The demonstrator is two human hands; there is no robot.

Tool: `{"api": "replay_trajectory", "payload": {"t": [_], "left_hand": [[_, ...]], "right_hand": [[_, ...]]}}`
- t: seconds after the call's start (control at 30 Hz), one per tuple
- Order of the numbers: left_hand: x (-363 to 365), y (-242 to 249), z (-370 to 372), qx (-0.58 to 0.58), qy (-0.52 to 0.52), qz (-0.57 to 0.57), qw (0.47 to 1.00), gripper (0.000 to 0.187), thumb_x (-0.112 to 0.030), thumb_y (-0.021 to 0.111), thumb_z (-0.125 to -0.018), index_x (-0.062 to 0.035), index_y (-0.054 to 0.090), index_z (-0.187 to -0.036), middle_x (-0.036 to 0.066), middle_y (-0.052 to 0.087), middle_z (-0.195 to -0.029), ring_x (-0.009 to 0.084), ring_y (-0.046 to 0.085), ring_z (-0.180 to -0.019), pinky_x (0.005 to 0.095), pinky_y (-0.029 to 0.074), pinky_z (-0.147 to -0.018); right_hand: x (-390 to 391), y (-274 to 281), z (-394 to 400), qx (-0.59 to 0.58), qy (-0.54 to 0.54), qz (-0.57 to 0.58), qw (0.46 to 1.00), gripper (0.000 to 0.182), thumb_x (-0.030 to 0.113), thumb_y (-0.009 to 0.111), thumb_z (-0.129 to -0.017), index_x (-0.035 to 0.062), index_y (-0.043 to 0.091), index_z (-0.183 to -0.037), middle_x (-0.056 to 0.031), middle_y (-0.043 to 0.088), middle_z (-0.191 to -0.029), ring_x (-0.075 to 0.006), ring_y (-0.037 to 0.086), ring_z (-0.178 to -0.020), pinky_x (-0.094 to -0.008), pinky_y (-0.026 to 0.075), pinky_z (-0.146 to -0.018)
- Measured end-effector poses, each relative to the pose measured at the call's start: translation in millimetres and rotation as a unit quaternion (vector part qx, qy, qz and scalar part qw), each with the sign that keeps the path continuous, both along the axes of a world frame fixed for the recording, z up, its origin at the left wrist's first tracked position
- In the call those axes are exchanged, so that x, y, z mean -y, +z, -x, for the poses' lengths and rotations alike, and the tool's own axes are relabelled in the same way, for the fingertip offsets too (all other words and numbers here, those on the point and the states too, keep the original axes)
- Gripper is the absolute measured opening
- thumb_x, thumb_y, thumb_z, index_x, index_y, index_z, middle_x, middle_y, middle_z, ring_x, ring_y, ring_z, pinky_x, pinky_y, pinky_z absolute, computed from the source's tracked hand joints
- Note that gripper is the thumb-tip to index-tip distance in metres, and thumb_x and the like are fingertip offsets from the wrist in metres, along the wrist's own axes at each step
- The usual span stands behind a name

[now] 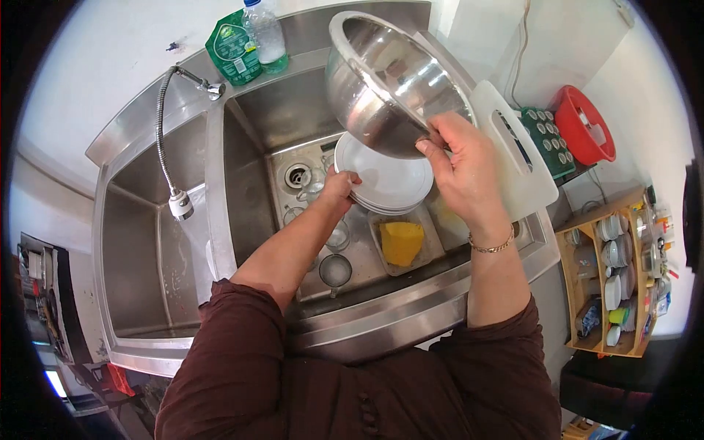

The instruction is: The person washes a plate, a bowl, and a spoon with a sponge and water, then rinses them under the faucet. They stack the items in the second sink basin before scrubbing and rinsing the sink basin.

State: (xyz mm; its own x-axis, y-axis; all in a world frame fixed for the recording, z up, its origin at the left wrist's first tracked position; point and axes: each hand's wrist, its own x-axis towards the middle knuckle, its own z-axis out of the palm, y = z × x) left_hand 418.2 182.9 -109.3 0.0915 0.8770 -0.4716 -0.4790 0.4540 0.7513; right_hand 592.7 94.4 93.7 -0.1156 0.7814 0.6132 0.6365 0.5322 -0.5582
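Note:
My right hand (463, 165) grips the rim of a large shiny metal bowl (374, 95), which is tilted above the right side of the sink. Below the bowl, my left hand (340, 189) holds the left edge of a stack of white plates (389, 176); the bowl hides part of their far side. Under the plates, a yellow sponge or cloth (401, 243) lies in a shallow tray (433, 253) on the sink floor. Several glass cups stand near my left forearm, among them a glass mug (335, 271). The drain (298, 175) is behind them.
A left basin (139, 257) has a hose faucet (180, 204) hanging over it. Behind the sink stand a green pouch (233, 48) and a plastic bottle (265, 37). A white cutting board (524, 172), a green rack (548, 143) and a red basin (587, 126) are at the right.

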Motion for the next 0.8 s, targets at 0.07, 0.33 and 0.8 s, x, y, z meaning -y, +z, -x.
{"api": "replay_trajectory", "payload": {"t": [0.07, 0.33, 0.8], "left_hand": [[3, 4, 0, -0.012, -0.01, -0.023, 1.0, 0.058, 0.009, 0.049, -0.063, -0.0098, 0.039, -0.117, 0.014, 0.049, -0.104, 0.0322, 0.053, -0.09, 0.0494, 0.051, -0.068], [-2, -6, 11, -0.015, -0.05, -0.007, 0.999, 0.059, 0.006, 0.051, -0.066, -0.0122, 0.036, -0.12, 0.013, 0.05, -0.105, 0.0316, 0.054, -0.09, 0.0492, 0.052, -0.068], [-13, 7, 10, -0.181, -0.11, 0.067, 0.975, 0.072, 0.005, 0.065, -0.068, 0.0082, 0.022, -0.125, 0.022, 0.052, -0.109, 0.0341, 0.063, -0.081, 0.0453, 0.057, -0.062]], "right_hand": [[-1, 0, 0, 0.009, 0.002, 0.012, 1.0, 0.016, -0.001, 0.061, -0.072, -0.0006, 0.053, -0.086, -0.0146, 0.053, -0.075, -0.0316, 0.054, -0.071, -0.0372, 0.043, -0.064], [-3, -6, 3, 0.017, 0.012, 0.03, 0.999, 0.017, -0.001, 0.062, -0.071, -0.0005, 0.054, -0.086, -0.0147, 0.053, -0.076, -0.0328, 0.053, -0.073, -0.0377, 0.043, -0.064], [-5, -17, 6, 0.069, -0.003, 0.071, 0.995, 0.019, 0.003, 0.064, -0.07, -0.0004, 0.055, -0.086, -0.0148, 0.055, -0.077, -0.0344, 0.054, -0.076, -0.0398, 0.042, -0.068]]}}
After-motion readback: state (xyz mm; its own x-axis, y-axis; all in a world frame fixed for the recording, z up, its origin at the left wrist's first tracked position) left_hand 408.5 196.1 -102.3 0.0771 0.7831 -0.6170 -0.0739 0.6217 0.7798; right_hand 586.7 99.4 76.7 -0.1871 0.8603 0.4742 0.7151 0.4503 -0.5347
